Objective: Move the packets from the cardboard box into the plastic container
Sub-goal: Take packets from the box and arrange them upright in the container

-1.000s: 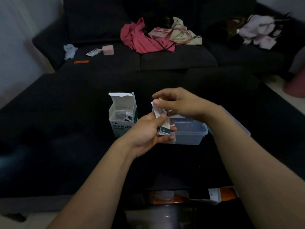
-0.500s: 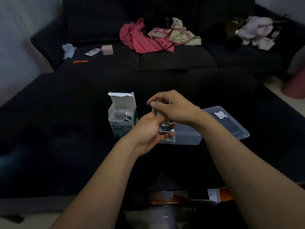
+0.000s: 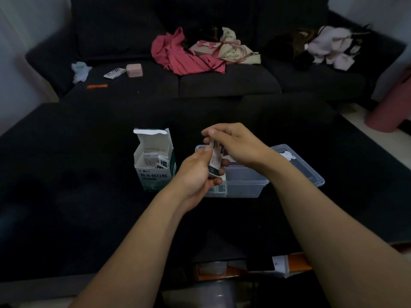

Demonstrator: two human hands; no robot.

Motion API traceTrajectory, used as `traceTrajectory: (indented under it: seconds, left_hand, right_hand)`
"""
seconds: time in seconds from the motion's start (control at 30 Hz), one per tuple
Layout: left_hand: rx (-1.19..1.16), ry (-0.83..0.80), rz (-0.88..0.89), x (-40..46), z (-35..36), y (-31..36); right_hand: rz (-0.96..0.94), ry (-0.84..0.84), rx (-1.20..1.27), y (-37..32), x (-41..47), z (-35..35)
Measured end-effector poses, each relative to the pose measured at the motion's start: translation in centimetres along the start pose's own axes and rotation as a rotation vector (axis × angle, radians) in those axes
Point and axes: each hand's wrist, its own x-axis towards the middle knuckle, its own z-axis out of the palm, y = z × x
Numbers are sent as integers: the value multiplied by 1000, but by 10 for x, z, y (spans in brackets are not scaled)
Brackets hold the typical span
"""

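An open white and green cardboard box stands on the dark surface, with several small packets inside. Just to its right sits a clear plastic container, and a few packets lie in its near left corner. My left hand holds a small stack of packets upright above the container's left end. My right hand pinches the top of that same stack from above. My hands hide most of the inside of the container.
The container's clear lid leans against its right side. A dark sofa behind holds a pink garment, a pink case, a small pack and pale clothes. An orange and white item lies near the front edge.
My right hand has come down onto the top of the stack in my left hand. Both hands have shifted slightly over the container's left end.
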Motion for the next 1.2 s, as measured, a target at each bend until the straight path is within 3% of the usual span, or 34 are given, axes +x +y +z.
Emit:
traceTrajectory:
  seconds: [0.27,0.5,0.7,0.8,0.87,1.0,1.2]
  left_hand:
    - [8,0,5,-1,0,3]
    - [-42,-52,-46,-2,-5,5]
    - [-4,-94,-62,1,-14,8]
    - [125,-85,-64,-3,-15,13]
    - [278,43,25,-5,-17,14]
    - [869,387,558,-2,-38,5]
    - [1278,302,569,-1,-42,-9]
  right_hand:
    - [-37,-109,3,17,-1,-24]
    - [89,-317,337,28,2,-26]
    - [83,-273,327,22,6,-23]
    - [68,-216,327,18,5,-28]
    - [70,-137,307,19,5,-39]
    - [176,-65,-90,28,7,-61]
    - [314,-229,-651,37,18,-34]
